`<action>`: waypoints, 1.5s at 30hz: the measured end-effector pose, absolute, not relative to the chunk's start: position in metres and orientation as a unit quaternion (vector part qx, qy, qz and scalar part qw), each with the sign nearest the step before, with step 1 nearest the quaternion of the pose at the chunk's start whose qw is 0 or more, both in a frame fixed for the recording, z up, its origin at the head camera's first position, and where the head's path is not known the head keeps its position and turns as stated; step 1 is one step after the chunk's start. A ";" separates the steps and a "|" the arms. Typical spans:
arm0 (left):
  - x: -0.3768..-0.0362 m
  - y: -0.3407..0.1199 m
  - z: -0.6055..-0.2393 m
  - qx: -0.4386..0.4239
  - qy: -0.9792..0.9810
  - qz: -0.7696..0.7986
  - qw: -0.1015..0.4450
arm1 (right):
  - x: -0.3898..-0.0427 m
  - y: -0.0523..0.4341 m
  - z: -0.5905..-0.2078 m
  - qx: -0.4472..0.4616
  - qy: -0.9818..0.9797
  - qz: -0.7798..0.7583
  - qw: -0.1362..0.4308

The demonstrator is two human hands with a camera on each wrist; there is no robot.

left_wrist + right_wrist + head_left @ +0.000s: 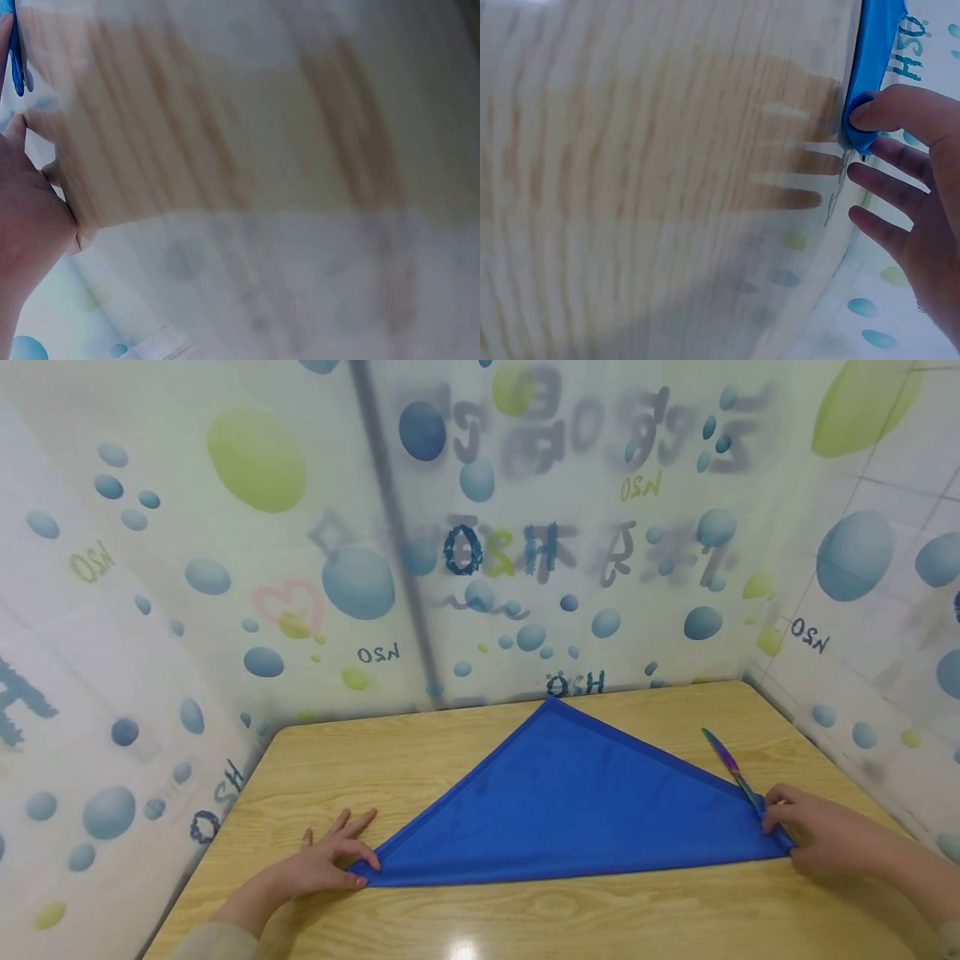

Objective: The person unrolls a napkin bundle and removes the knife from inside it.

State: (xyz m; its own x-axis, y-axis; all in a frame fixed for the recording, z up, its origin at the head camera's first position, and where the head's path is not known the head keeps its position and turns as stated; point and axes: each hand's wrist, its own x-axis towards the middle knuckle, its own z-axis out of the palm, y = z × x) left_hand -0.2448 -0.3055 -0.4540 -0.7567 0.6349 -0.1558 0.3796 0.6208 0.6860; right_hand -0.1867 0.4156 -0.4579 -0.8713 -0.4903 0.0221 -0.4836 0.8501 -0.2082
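Observation:
A blue cloth, folded into a wide triangle, lies on the wooden table with its peak pointing to the far edge. My left hand pinches its left corner between thumb and index finger, the other fingers spread over the table. At the opposite corner, my right hand grips the bunched cloth end. A shiny multicoloured knife lies beyond that hand, tip pointing away, its near end meeting the cloth's edge. In the right wrist view, thumb and forefinger pinch the blue cloth while the other fingers extend.
The light wooden table is glossy and reflects a lamp near its front edge. White walls patterned with blue and green bubbles enclose the table at the back and both sides.

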 end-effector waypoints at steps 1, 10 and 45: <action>-0.245 -0.306 -0.454 0.288 0.879 0.326 0.196 | -0.187 0.415 -0.458 -0.250 0.963 -0.102 0.018; -0.245 -0.306 -0.454 0.288 0.880 0.323 0.196 | -0.190 0.412 -0.456 -0.254 0.963 -0.093 -0.001; -0.246 -0.307 -0.456 0.296 0.878 0.324 0.190 | -0.189 0.406 -0.457 -0.138 0.978 -0.135 0.078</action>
State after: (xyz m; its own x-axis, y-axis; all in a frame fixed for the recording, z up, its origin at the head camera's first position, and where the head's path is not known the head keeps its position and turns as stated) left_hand -0.2457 -0.3074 -0.4557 -0.7530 0.6425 -0.1416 0.3961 0.6146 0.6821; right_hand -0.1895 0.4057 -0.4566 -0.9497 -0.2912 -0.1155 -0.2490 0.9255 -0.2855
